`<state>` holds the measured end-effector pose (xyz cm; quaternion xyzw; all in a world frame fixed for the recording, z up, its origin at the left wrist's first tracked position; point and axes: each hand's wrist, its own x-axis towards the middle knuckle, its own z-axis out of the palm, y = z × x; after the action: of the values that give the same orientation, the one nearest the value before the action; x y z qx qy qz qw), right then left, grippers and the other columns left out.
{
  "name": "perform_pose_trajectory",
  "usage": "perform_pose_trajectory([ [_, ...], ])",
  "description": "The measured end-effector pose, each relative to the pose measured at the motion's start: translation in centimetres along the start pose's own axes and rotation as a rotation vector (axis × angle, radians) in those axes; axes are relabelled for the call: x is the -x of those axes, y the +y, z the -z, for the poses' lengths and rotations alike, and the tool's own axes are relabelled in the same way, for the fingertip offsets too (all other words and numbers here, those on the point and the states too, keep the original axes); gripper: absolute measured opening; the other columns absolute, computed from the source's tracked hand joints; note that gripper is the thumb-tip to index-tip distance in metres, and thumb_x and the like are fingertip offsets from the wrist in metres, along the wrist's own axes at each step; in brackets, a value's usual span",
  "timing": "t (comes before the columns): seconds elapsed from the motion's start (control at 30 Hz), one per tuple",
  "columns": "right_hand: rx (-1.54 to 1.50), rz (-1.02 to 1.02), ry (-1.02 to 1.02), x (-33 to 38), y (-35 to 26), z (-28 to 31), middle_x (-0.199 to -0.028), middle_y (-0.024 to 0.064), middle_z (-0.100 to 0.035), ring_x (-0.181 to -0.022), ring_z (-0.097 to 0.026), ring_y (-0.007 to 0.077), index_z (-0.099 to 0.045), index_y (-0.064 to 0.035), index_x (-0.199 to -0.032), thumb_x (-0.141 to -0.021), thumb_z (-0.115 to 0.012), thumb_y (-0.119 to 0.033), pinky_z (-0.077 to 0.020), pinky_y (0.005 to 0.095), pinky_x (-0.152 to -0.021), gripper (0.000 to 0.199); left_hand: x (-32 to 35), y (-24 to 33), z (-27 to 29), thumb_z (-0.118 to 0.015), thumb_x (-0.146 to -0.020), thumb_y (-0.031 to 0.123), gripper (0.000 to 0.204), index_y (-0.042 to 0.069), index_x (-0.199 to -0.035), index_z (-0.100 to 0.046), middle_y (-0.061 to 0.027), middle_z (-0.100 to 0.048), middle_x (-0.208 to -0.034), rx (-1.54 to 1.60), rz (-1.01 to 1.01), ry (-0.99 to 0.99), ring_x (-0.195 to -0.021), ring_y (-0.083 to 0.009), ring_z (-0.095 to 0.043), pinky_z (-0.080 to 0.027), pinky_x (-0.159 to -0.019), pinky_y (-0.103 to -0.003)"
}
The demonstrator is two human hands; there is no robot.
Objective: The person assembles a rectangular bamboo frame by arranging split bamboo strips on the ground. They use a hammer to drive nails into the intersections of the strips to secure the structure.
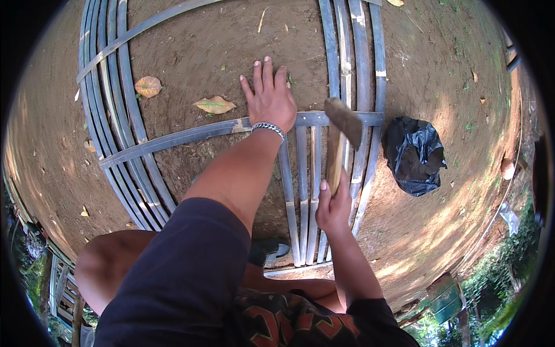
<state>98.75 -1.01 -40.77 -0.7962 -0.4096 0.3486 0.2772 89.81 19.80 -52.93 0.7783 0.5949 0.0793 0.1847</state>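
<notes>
My left hand (269,104) lies palm down with its fingers stretched out, across a dark bamboo crosspiece (193,134). A chain bracelet (267,127) circles that wrist. In my right hand (334,209) is a hatchet (344,122), gripped by its pale wooden handle; its brown metal head is over the right end of the crosspiece. Long bamboo slats (359,63) run under that end, and shorter slats (303,191) extend from it toward me. Another group of slats (113,98) lies at the left, under the crosspiece's other end.
A crumpled black plastic bag (414,156) sits on the dirt ground right of the slats. Dry leaves (214,105) lie beyond the crosspiece. A second crosspiece (151,24) spans the far left slats. My shoe (268,252) is close to the shorter slats' near ends.
</notes>
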Motion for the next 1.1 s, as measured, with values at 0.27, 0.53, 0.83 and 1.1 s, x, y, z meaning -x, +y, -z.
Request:
perform_pose_trajectory([
  [0.27,0.064,-0.049,-0.001,0.8,-1.4,-0.5,-0.128,0.0317,-0.063,-0.106,-0.069,0.0455,-0.04,0.0007,-0.151,-0.103,-0.055,-0.008,-0.0554,0.0468,-0.089,0.051,0.0,-0.3,-0.4,-0.047,-0.103,0.021,0.044,0.01,-0.145,-0.049,-0.0158,-0.031,-0.165,0.001,-0.007,0.009,-0.156,-0.0342,-0.02,-0.011,-0.126,-0.063],
  [0.53,0.232,-0.079,-0.075,2.1,0.7,-1.6,-0.129,0.031,-0.063,-0.11,-0.068,0.0455,-0.04,0.0014,-0.151,-0.1,-0.06,-0.007,-0.0551,0.0466,-0.093,0.055,0.3,-0.3,-0.4,-0.048,-0.101,0.019,0.044,0.01,-0.144,-0.05,-0.015,-0.032,-0.165,0.008,0.002,0.013,-0.156,-0.0342,-0.021,-0.012,-0.125,-0.064],
  [0.83,0.281,-0.06,-0.067,1.8,0.3,-0.9,-0.124,0.0295,-0.066,-0.104,-0.07,0.0445,-0.042,0.0024,-0.15,-0.099,-0.061,-0.006,-0.0567,0.0446,-0.089,0.055,0.0,-0.1,-0.2,-0.049,-0.101,0.019,0.046,0.01,-0.145,-0.049,-0.0146,-0.033,-0.164,0.012,0.003,0.005,-0.156,-0.0332,-0.022,-0.012,-0.126,-0.063],
  [1.1,0.046,0.135,0.113,2.7,0.8,-0.8,-0.128,0.0304,-0.064,-0.109,-0.069,0.0448,-0.043,0.0019,-0.15,-0.098,-0.059,-0.004,-0.0565,0.0457,-0.088,0.054,-0.2,0.1,0.3,-0.054,-0.097,0.017,0.05,0.01,-0.146,-0.049,-0.0134,-0.033,-0.164,0.033,0.013,-0.024,-0.156,-0.0329,-0.022,-0.011,-0.127,-0.062],
])
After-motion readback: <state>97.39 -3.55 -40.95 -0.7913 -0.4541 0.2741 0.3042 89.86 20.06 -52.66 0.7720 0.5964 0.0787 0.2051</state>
